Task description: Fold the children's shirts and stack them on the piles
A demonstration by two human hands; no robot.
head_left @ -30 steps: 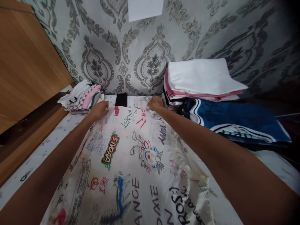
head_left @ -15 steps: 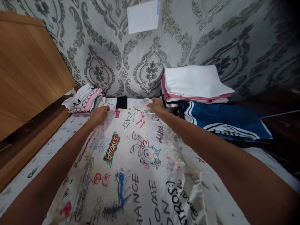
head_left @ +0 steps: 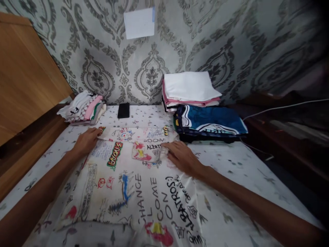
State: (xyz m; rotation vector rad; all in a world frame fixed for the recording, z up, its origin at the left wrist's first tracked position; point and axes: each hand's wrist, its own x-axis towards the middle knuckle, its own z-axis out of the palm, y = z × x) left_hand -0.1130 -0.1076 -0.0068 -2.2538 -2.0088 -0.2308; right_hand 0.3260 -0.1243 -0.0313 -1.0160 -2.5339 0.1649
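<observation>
A thin white garment point(head_left: 102, 188) covered in coloured drawings and marker lettering lies spread on the bed in front of me. Its far end is turned over toward me as a folded strip, and a smaller flap with a pink and yellow drawing lies on top. At the far left corner of the fold, my left hand point(head_left: 87, 139) pinches the cloth. My right hand point(head_left: 181, 156) has its fingers closed on the flap's right end. Just what kind of garment it is I cannot make out.
A black phone point(head_left: 123, 110) lies near the wall. Folded clothes point(head_left: 82, 108) are piled at the far left. To the right stand a taller stack with a white top piece point(head_left: 190, 85) and a blue garment point(head_left: 213, 118). A wooden panel point(head_left: 28, 75) rises on the left.
The garment's far end has been folded over toward me, uncovering the sheet by the phone. Both hands have come nearer, the right one most. The view has shifted right.
</observation>
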